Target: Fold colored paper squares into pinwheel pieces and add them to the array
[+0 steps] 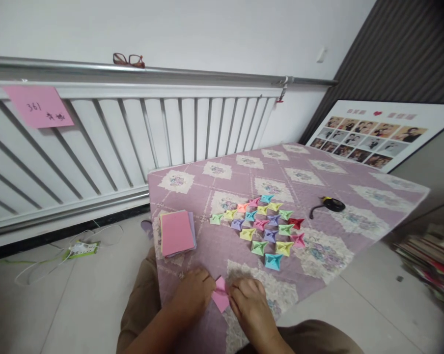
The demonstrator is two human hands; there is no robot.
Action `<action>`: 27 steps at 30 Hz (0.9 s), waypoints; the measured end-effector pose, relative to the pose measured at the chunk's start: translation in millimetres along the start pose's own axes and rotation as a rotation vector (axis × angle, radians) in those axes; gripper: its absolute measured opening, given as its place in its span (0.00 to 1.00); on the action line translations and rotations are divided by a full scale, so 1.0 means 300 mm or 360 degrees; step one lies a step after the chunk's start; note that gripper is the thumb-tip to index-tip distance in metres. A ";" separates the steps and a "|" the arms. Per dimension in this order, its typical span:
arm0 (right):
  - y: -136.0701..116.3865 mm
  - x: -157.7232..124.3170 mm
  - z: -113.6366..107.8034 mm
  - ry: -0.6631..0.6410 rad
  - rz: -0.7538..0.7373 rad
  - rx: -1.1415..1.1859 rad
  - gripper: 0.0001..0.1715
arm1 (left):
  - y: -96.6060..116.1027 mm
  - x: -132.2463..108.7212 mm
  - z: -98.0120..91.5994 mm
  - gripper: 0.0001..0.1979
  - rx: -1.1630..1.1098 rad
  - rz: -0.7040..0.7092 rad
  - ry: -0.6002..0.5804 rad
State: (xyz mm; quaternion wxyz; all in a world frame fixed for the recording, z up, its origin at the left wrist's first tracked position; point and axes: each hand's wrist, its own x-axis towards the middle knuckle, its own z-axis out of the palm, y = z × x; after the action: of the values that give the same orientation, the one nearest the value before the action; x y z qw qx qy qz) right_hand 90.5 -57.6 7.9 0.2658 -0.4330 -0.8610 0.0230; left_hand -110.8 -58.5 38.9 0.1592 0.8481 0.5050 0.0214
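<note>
My left hand and my right hand meet over a small pink paper piece at the near edge of the purple patterned tablecloth. Both hands pinch the paper, which is partly folded and partly hidden by my fingers. Beyond it lie several folded paper shapes in pink, green, yellow, blue and purple, set out in rows. A stack of square paper sheets with a pink one on top lies to the left of them.
A black round tape-like object lies on the right of the cloth. A white radiator with a pink note and glasses stands behind. A photo board leans at the right. Cords lie on the floor.
</note>
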 end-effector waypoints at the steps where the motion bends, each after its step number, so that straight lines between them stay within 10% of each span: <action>1: -0.005 0.004 -0.003 0.0017 -0.0028 -0.0018 0.10 | 0.000 -0.001 0.000 0.09 -0.0001 0.0011 -0.0001; 27: -0.010 -0.039 -0.017 -0.0038 -0.0214 -0.0177 0.10 | -0.020 -0.045 0.083 0.06 0.0302 0.0196 0.0289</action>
State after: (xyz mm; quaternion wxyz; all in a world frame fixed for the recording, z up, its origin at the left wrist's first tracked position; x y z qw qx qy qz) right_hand 96.4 -69.1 7.9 0.2321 -0.3882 -0.8911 -0.0377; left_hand -117.5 -73.7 15.3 0.0303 0.8832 0.4641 0.0598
